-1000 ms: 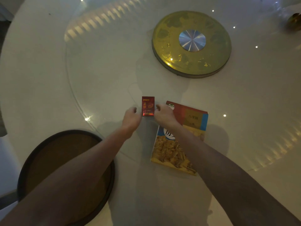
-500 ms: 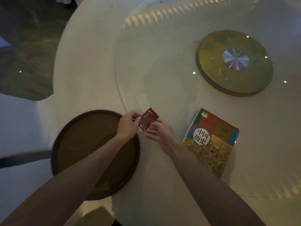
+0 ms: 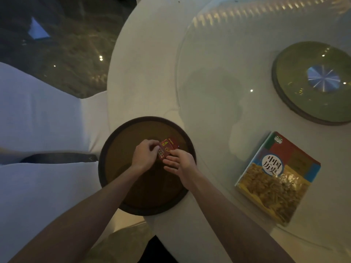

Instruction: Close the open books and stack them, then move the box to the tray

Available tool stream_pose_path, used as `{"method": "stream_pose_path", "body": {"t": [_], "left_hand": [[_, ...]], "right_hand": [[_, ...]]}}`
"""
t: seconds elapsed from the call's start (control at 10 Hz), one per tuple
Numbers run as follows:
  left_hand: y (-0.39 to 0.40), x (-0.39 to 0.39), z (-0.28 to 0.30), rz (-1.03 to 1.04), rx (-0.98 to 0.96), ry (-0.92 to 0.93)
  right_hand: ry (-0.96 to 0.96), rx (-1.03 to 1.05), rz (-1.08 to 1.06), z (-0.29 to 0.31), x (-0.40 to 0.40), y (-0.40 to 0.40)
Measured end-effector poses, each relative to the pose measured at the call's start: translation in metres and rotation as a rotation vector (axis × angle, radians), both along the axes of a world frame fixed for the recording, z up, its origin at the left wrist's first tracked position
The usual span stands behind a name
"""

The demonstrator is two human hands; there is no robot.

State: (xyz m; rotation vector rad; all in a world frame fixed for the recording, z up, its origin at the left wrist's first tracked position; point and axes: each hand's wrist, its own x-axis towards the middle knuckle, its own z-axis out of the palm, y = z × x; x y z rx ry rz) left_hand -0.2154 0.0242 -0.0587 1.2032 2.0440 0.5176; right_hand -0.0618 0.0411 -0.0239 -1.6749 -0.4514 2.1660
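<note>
Placing box [image 3: 167,149] over tray [image 3: 106,149] | left hand [image 3: 145,155] fingers curled gripping it, right hand [image 3: 178,163] fingertips pinching, other fingers spread | books [image 3: 277,177] closed, right | next: lower, release

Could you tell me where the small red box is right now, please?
In the head view the red box is held between the left hand and right hand, over the round dark tray, left of the book.

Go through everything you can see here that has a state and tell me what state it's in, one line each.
Box: shut, held over the tray by both hands.
Tray: on the table edge, otherwise bare.
Book: closed, flat on the table, cover up.
Left hand: gripping the box.
Right hand: fingers touching the box.
</note>
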Motion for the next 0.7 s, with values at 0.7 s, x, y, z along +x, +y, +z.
{"method": "stream_pose_path", "body": {"t": [0.7], "left_hand": [[0.027, 0.024, 0.023, -0.163, 0.04, 0.148]], "right_hand": [[-0.444, 0.199, 0.22, 0.014, 0.05, 0.002]]}}
